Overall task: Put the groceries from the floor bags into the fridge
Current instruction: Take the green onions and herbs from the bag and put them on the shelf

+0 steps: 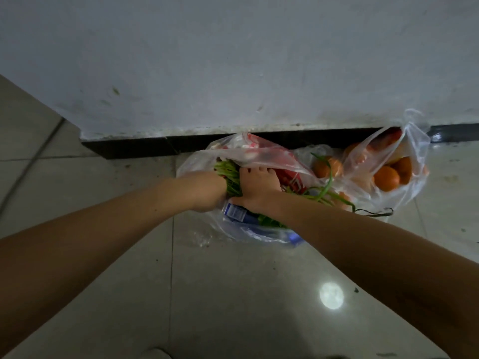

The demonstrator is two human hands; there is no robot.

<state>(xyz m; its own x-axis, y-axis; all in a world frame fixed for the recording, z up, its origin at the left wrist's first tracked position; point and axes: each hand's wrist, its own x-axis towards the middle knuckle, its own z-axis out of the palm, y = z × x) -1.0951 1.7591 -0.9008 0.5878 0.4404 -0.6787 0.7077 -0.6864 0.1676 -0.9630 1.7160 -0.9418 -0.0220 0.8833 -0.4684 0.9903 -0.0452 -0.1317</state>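
Two clear plastic bags lie on the tiled floor against the wall. The nearer bag [207, 161] holds a bunch of green leafy stalks [228, 174], a red package [290, 178] and a bottle with a blue label [237, 212]. Both my hands are inside it. My left hand [207, 193] is sunk among the greens, its fingers hidden. My right hand [259, 187] lies on top of the greens with fingers wrapped around the bunch. The farther bag [404, 156] to the right holds several oranges [386, 178].
A grey wall [233, 60] with a black skirting strip [145, 146] runs just behind the bags. Long green stalks [329, 187] trail out to the right. Glossy floor tiles [233, 294] stretch toward me, with a lamp reflection [331, 295].
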